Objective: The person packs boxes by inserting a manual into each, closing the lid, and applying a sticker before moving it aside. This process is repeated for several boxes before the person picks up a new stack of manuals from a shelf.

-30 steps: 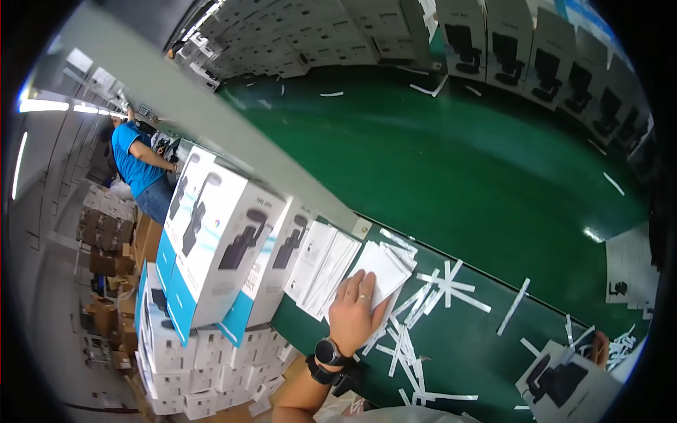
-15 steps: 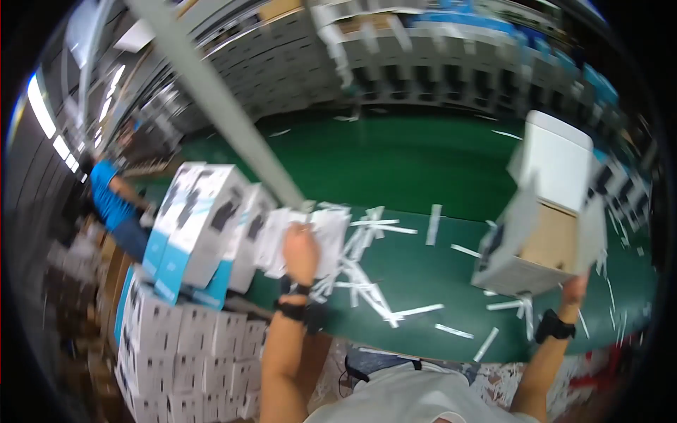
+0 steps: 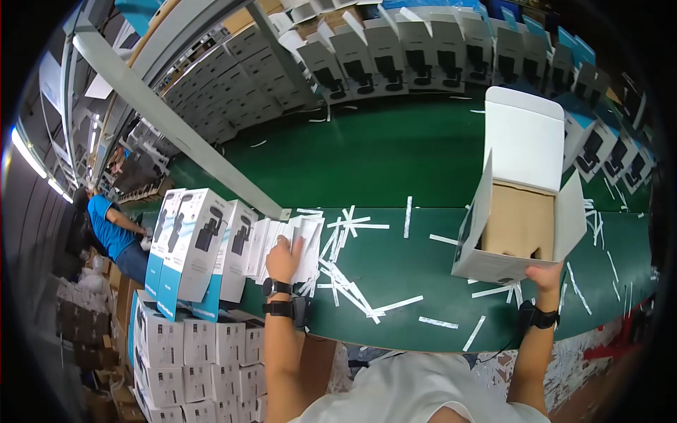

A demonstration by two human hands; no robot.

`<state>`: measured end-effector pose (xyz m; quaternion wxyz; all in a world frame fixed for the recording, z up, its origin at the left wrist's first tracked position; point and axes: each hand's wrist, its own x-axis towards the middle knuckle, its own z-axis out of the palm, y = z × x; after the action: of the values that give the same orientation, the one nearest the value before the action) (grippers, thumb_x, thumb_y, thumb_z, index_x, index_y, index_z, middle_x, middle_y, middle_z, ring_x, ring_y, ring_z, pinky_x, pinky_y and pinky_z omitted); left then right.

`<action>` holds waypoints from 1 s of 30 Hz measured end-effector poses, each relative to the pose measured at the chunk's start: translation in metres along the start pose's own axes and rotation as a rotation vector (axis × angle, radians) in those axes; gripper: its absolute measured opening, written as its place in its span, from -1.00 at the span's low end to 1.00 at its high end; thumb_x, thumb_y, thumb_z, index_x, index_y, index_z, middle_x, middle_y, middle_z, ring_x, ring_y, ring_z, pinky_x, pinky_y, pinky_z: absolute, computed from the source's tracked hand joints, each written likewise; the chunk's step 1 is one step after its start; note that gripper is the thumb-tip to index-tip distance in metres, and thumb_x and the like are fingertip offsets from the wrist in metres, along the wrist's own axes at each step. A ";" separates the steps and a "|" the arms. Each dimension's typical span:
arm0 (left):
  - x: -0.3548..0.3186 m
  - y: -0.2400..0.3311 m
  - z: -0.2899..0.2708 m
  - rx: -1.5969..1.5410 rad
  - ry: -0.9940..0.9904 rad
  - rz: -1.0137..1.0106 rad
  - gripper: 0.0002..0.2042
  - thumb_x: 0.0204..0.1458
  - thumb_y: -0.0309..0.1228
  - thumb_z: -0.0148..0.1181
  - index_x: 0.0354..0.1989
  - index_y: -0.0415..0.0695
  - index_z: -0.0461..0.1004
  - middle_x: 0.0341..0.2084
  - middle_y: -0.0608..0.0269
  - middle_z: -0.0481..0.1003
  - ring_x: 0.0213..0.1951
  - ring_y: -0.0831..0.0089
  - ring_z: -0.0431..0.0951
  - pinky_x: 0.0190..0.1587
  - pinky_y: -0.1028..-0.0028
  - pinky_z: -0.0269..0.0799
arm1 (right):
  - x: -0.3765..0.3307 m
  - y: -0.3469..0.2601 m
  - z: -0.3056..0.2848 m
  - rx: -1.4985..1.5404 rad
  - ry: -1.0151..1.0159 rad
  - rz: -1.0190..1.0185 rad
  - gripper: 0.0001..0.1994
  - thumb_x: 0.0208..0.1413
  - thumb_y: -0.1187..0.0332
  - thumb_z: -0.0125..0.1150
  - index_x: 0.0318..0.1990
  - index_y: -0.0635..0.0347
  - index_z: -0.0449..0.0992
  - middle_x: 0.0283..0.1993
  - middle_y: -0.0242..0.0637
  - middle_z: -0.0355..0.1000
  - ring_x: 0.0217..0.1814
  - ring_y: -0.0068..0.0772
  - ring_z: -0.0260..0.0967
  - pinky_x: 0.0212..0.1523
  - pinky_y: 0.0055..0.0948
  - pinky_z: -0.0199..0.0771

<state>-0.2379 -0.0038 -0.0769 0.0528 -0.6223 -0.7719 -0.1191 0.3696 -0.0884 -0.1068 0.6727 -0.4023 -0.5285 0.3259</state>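
Note:
My left hand (image 3: 283,261) rests on a row of white folded leaflets (image 3: 308,247) at the left of the green bench. Its thumb stands apart from the fingers, whose tips are partly hidden among the papers. At the right, my right hand (image 3: 545,276) grips the lower near corner of a white carton (image 3: 486,264). The carton stands on the bench with its lid raised and a side flap spread outward. Inside it sits a brown cardboard insert (image 3: 518,218) that fills the opening. Dark bands circle both my wrists.
White paper strips (image 3: 349,289) lie scattered over the bench (image 3: 395,261). Printed white-and-blue boxes (image 3: 190,243) stand left of the leaflets, above stacked small cartons (image 3: 159,338). A grey post (image 3: 176,127) slants behind them. More boxes (image 3: 388,63) line the far side. A person in blue (image 3: 109,225) is at far left.
The view has shifted and sharpened. My left hand stays at the leaflets, its thumb now more visibly apart. The carton, still in my right hand, shows more of its insert.

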 end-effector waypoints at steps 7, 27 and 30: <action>0.030 0.023 -0.112 -0.400 0.594 -0.052 -0.79 0.17 -0.41 0.21 -0.46 -0.24 0.39 -0.67 0.12 0.43 -0.59 0.30 0.49 -0.53 0.35 0.30 | -0.007 -0.006 0.041 0.196 -0.172 0.195 0.02 -0.41 0.23 0.71 0.27 0.42 0.24 0.23 -0.12 0.33 0.26 -0.14 0.30 0.25 -0.14 0.31; -0.062 0.203 -0.210 -0.461 0.373 0.786 -0.30 -0.29 -0.38 0.56 0.12 -0.26 0.41 -0.22 0.02 0.43 -0.32 0.18 0.45 -0.38 0.36 0.42 | 0.050 -0.116 0.124 -0.431 -0.470 -0.136 0.08 -0.38 0.00 0.65 0.33 0.33 0.24 0.42 -0.02 0.13 0.09 -0.27 0.47 -0.08 -0.48 0.46; -0.082 0.189 -0.180 -0.699 0.215 0.578 -0.26 -0.27 -0.41 0.54 0.18 -0.27 0.36 -0.13 -0.01 0.44 -0.20 0.15 0.47 -0.22 0.34 0.46 | 0.052 -0.139 0.100 -0.329 -0.347 -0.067 -0.11 -0.23 -0.24 0.47 0.14 0.32 0.48 0.24 -0.01 0.39 0.05 -0.20 0.52 -0.07 -0.40 0.51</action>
<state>-0.0482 -0.0895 0.1006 -0.0493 -0.7764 -0.4707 -0.4162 0.2855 -0.0884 0.0514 0.5076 -0.4266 -0.6954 0.2771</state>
